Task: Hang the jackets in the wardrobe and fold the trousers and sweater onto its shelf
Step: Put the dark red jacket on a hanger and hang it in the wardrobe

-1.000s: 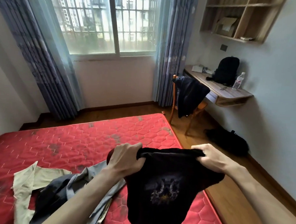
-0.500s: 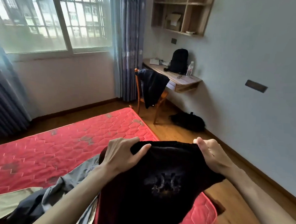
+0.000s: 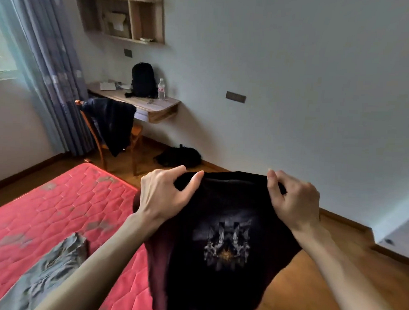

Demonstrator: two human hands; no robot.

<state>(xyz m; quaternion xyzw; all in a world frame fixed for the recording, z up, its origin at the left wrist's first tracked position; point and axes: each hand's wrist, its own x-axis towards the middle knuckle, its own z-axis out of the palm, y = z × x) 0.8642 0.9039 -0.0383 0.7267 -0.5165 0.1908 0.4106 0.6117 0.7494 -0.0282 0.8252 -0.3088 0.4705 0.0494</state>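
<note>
Both hands held a black sweater (image 3: 219, 262) up by its top edge, over the near right corner of the bed and the wooden floor (image 3: 310, 290) beside it. The left hand (image 3: 167, 196) gripped the left end of that edge with its fingers curled over the cloth and the thumb spread along it. The right hand (image 3: 293, 202) pinched the right end, fingers bent round the fabric. The sweater hung down between the two forearms, a pale printed design (partly blurred) showing on the side facing the camera.

On the red mattress (image 3: 54, 206), at its near edge, lay a crumpled grey garment (image 3: 50, 265), apart from the sweater.

Farther off, past the mattress's far corner, an orange chair (image 3: 100, 140) carried a dark jacket (image 3: 112, 124) draped over its back. A dark bag (image 3: 178, 156) lay on the floor against the wall. On the wall-mounted surface (image 3: 149, 104) stood a black backpack (image 3: 143, 80) with a water bottle (image 3: 161, 89) just beside it.
</note>
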